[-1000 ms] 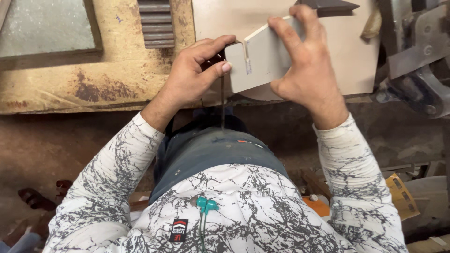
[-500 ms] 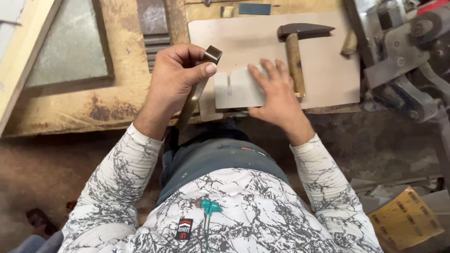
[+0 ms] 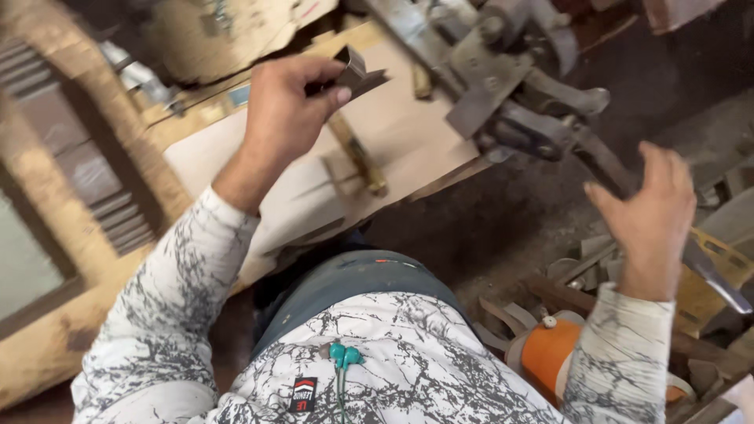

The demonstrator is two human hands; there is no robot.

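Spanning your workspace, the pale flat board (image 3: 408,133) reaches its near edge over dark floor. Grey metal machine (image 3: 510,86) — its long lever runs just behind your right hand (image 3: 648,216), fingers spread, grasping nothing. Your left hand (image 3: 287,106) is clenched on a small bent metal piece (image 3: 357,72) — raised above the board.

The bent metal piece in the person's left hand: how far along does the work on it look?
Done: the metal strip already shows a bend. In hand: the left hand pinches it above the flat board, where a hammer lies untouched. The right hand, open and empty, is at the long lever of the metal machine. Left: the strip is not in the machine.
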